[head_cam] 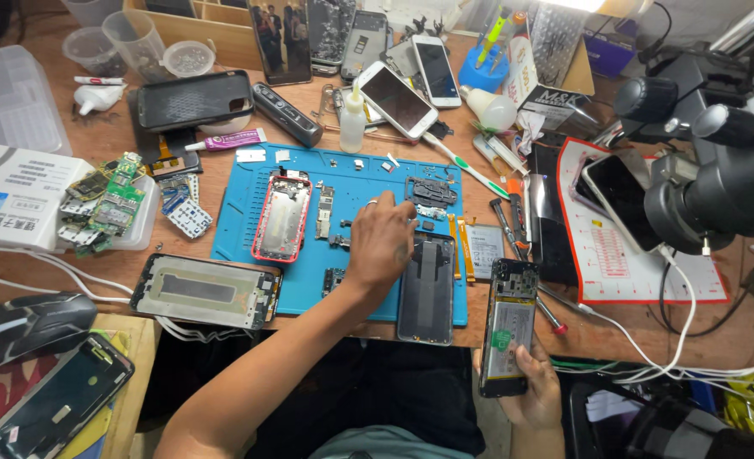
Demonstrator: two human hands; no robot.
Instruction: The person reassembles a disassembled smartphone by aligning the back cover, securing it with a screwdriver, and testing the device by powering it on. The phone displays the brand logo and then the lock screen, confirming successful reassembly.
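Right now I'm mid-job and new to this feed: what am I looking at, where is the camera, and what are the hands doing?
One picture, from a camera on the person's head, looking down at a cluttered wooden workbench. No machine: two bare hands. The left hand reaches over a blue repair mat, fingertips at small phone parts. The right hand holds an opened phone, insides showing. On the mat lie a red-edged phone shell and a dark back cover. A black microscope stands on the right.

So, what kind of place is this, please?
Most likely a phone repair bench. The right hand holds an opened phone, the left hand reaches over small parts on a blue work mat, and a microscope stands at the right.
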